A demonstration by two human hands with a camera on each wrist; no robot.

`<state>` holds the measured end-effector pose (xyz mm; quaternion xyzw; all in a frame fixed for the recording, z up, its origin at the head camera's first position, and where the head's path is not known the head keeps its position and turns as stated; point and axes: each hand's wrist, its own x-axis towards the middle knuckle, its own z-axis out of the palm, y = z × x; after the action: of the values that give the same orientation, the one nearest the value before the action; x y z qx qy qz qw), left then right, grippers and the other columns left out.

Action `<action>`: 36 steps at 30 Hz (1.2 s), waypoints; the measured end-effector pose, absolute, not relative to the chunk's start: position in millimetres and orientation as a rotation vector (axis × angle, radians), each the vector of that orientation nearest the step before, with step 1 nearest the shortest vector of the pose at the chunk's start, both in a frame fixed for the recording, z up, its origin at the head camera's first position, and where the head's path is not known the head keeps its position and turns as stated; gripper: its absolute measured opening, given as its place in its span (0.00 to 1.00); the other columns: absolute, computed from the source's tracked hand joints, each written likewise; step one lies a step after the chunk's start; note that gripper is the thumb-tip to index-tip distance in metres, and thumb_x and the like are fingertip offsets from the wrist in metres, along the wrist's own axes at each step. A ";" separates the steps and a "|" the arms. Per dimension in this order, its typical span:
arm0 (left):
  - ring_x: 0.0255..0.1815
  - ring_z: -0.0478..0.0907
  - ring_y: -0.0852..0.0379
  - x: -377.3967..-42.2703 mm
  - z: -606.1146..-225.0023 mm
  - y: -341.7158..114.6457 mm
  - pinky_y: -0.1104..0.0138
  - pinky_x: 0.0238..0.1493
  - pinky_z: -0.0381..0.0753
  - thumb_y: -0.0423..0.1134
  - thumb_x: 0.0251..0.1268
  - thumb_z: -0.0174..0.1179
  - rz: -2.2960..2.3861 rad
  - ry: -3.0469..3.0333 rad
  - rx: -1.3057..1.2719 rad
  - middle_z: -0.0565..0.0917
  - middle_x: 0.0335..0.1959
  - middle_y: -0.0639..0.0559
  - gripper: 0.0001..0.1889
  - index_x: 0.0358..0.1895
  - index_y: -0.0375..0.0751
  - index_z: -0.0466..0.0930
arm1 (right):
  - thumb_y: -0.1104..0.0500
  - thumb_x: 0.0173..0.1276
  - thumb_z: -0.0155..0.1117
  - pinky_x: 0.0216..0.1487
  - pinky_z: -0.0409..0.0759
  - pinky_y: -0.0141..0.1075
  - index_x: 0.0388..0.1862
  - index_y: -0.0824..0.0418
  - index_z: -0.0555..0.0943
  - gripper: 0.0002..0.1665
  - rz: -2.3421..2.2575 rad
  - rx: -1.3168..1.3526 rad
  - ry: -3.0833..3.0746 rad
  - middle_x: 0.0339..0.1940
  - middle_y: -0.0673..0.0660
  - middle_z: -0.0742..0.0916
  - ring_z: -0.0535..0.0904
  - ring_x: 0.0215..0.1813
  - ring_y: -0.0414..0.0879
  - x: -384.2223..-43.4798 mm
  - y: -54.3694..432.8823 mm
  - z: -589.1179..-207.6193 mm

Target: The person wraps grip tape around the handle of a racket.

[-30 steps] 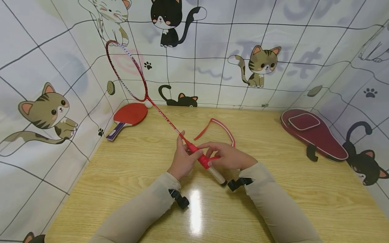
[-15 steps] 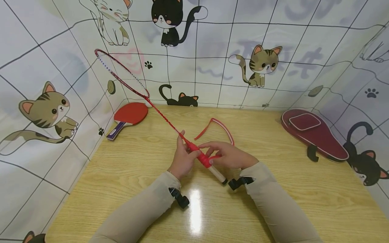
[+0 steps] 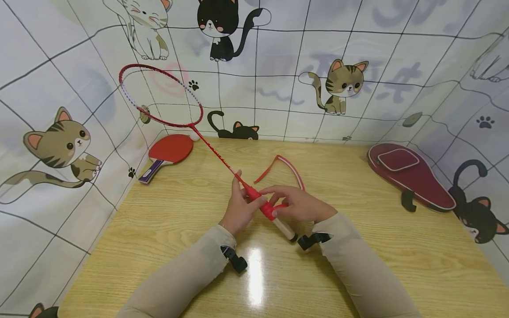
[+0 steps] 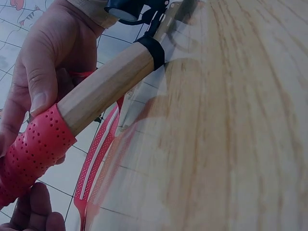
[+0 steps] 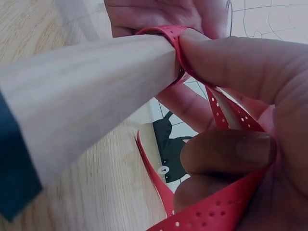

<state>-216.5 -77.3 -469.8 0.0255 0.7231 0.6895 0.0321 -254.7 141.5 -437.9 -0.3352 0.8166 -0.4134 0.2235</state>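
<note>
A red badminton racket (image 3: 214, 152) slants up to the left, its frame in front of the wall; no strings show. My left hand (image 3: 240, 210) holds it near the top of the handle, thumb over the red wrap. Perforated red grip tape (image 4: 36, 149) covers the upper handle; below it the wood (image 4: 108, 86) is bare down to a black band (image 4: 153, 52). My right hand (image 3: 300, 203) pinches the tape, its thumb pressing the lowest turn, and the loose strip (image 5: 211, 207) runs through its curled fingers. Beyond that hand the tail (image 3: 292, 165) curves over the table.
At the back left lies a red table tennis bat (image 3: 171, 149) with a white ball (image 3: 194, 136) beside it. A dark red racket case (image 3: 421, 181) lies at the right. Cat-printed sheeting (image 3: 278, 88) rises behind the wooden table (image 3: 191, 282).
The racket has turned about its shaft: its head went from a narrow upright oval through nearly edge-on to a wider, flatter oval. Both hands stay at almost the same place on the handle.
</note>
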 end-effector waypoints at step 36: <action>0.48 0.86 0.48 -216.9 -470.4 -77.5 0.64 0.45 0.84 0.36 0.71 0.68 2.093 2.248 0.044 0.84 0.53 0.39 0.54 0.86 0.57 0.35 | 0.65 0.71 0.67 0.53 0.84 0.46 0.79 0.41 0.71 0.40 -1.152 -0.901 2.207 0.53 0.51 0.87 0.85 0.51 0.50 -253.5 138.7 -436.0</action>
<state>-216.9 -77.5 -470.4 0.0144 0.7314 0.6809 0.0349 -253.5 138.7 -436.0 -0.3300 0.8083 -0.4218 0.2446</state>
